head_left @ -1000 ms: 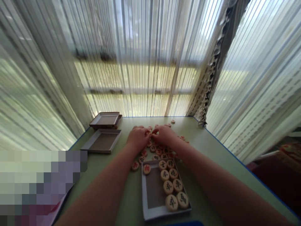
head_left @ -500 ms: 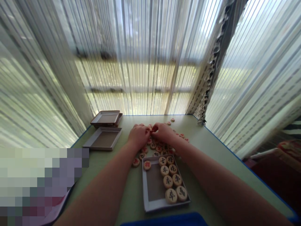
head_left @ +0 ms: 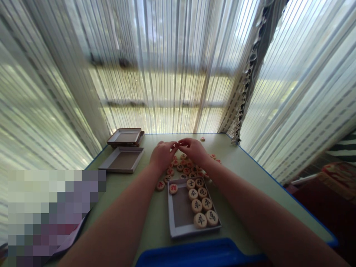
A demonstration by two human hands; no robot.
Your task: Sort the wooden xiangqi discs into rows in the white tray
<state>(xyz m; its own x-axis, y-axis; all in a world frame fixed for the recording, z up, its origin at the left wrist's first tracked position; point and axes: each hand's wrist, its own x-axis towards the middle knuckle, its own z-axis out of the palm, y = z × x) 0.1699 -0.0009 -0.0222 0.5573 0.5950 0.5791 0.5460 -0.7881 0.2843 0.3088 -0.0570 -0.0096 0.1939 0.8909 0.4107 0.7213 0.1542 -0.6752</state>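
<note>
Fingertips of my left hand and my right hand meet beyond a heap of Chinese chess pieces. Both hands are closed in a pinch on one small Chinese chess piece, mostly covered by the fingers; its marking cannot be read. Nearer to me, between my forearms, lies a shallow white-rimmed box. Black-marked pieces fill two columns along its right side, and one red-marked piece sits in its upper left corner.
A shallow open tray lies at the left, with more box parts stacked behind it. One loose piece is near the table's far edge. Sheer curtains hang behind the table. A blue edge is closest to me.
Both hands have risen slightly away from the heap, fingertips still together, uncovering more pieces below them. The view has shifted a little. The pieces in the box keep their arrangement.
</note>
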